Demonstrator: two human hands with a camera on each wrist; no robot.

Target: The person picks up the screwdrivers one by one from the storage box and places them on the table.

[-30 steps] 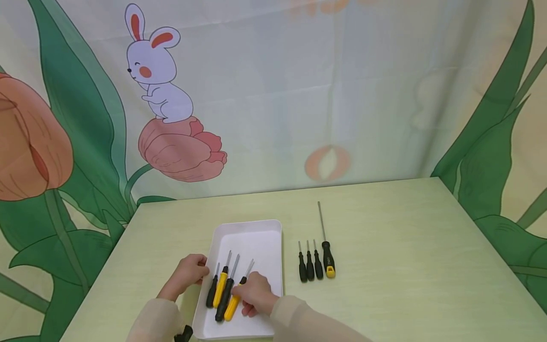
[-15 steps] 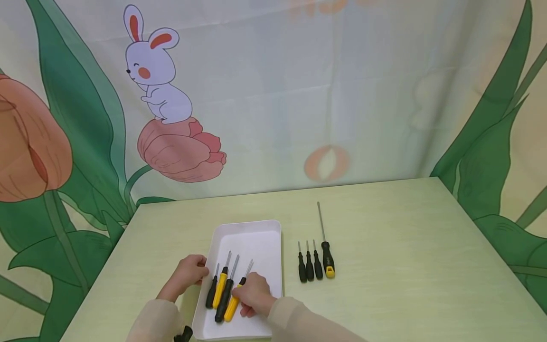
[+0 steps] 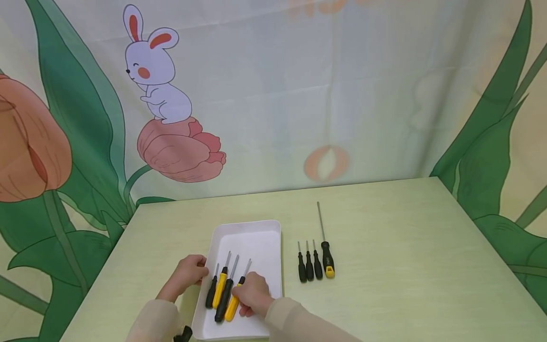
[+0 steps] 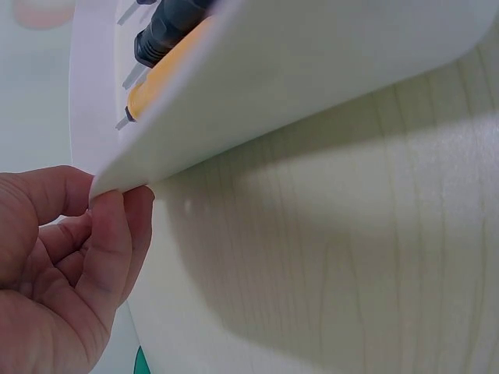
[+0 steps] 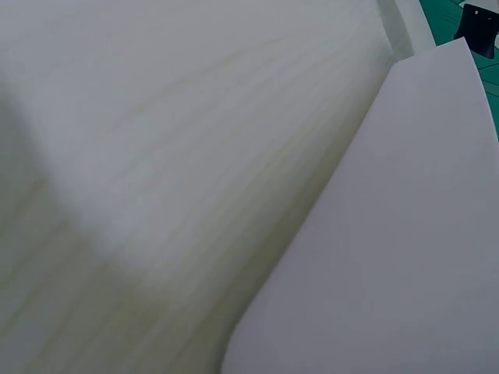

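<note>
The right hand [image 3: 253, 292] grasps the yellow driver [image 3: 232, 308] by the upper part of its handle, the butt showing below the hand and the shaft pointing away from the person. This driver lies in the white tray [image 3: 256, 237], rightmost of four, with the black driver [image 3: 224, 301] just beside it, then the second yellow driver [image 3: 220, 289] and the short driver [image 3: 211, 293]. A strip of tray floor separates the hand from the right wall, and a wider stretch runs beyond the tips to the far rim. The left hand [image 3: 191, 270] pinches the tray's left rim between thumb and fingers. Right of the tray, across a gap of table [image 3: 406, 247], lie three small drivers [image 3: 309, 270] and the big driver [image 3: 327, 259], its handle lettering too small to read; from there the table spreads wide to its right edge, while the curtain [image 3: 265, 118] hangs at the far edge
</note>
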